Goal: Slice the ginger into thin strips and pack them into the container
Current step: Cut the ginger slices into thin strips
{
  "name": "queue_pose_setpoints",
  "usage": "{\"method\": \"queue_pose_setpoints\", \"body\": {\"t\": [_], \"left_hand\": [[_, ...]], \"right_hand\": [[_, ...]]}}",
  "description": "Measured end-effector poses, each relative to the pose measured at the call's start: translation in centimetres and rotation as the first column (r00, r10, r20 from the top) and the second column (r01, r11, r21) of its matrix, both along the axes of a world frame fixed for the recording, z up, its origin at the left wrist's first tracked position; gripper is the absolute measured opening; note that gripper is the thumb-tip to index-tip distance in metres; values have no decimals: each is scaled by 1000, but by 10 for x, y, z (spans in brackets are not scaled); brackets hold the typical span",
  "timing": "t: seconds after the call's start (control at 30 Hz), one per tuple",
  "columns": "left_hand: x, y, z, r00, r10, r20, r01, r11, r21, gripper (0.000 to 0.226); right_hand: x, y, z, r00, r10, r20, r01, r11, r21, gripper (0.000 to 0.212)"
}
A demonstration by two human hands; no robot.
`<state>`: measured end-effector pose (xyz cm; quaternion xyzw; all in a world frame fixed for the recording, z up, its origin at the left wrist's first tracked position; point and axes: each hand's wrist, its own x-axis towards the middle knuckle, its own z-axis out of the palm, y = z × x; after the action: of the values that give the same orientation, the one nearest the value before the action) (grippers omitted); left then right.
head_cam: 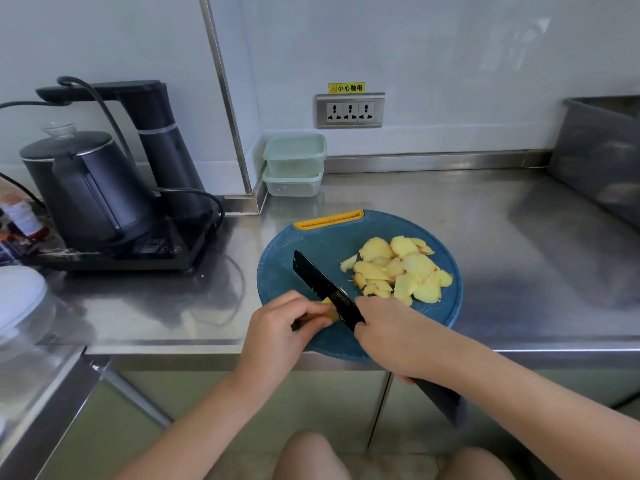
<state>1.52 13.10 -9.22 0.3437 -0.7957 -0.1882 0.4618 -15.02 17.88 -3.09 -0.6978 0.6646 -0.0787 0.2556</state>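
A round blue cutting board (311, 244) with a yellow handle slot lies on the steel counter. A heap of pale yellow ginger slices (398, 268) covers its right half. My left hand (280, 323) pinches a small ginger piece (329, 308) at the board's near left. My right hand (388, 330) grips the handle of a black knife (318, 278), whose blade stands against that piece. Two stacked clear containers (294, 164) with pale green lids stand at the back by the wall.
A black kettle (90, 188) on its base with a water tower and cables stands at the left. A grey tub (602, 157) sits at the back right. A wall socket (349, 110) is above the counter. The counter edge runs under my wrists.
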Motion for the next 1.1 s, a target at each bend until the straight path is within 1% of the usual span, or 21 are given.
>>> {"method": "queue_pose_setpoints", "body": {"t": [0.07,0.13,0.17,0.23,0.27,0.33,0.47,0.6,0.67,0.83,0.9,1.0,1.1], "left_hand": [[0,1,0,1000,-1,0,1,1000,-4,15],[2,2,0,1000,-3,4,3,1000,-19,16],[3,4,0,1000,-4,15,5,999,-35,17],[5,5,-1,999,-1,46,4,998,-69,18],[6,6,-1,998,1,55,3,997,-79,19],[6,6,-1,998,6,59,-2,997,-79,19],[5,6,-1,998,15,56,-11,998,-67,20],[5,6,-1,999,22,49,-18,998,-64,19],[5,5,-1,999,26,47,-23,997,-68,18],[5,4,-3,999,27,41,-25,997,-69,17],[5,3,-3,999,29,36,-26,997,-71,17],[4,4,-4,999,34,29,-32,997,-77,17],[5,3,-5,999,36,17,-35,997,-75,17]], "right_hand": [[-1,-4,0,999,-34,38,33,999,33,25],[-5,-4,2,988,-97,118,85,991,108,15],[-8,-2,3,970,-143,196,112,980,161,12],[-12,3,5,891,-252,378,151,949,275,8],[-14,6,5,854,-280,439,154,941,301,8],[-16,12,6,835,-268,481,147,950,274,10],[-21,15,13,891,-176,419,130,982,136,14],[-18,15,16,948,-107,300,80,992,100,18],[-16,16,17,956,-96,278,72,993,96,18],[-13,18,19,954,-85,286,68,995,69,15],[-11,18,19,965,-68,252,65,998,19,16],[-7,20,15,985,-2,173,14,998,-69,17],[-6,15,6,996,-6,87,13,997,-82,13]]}}
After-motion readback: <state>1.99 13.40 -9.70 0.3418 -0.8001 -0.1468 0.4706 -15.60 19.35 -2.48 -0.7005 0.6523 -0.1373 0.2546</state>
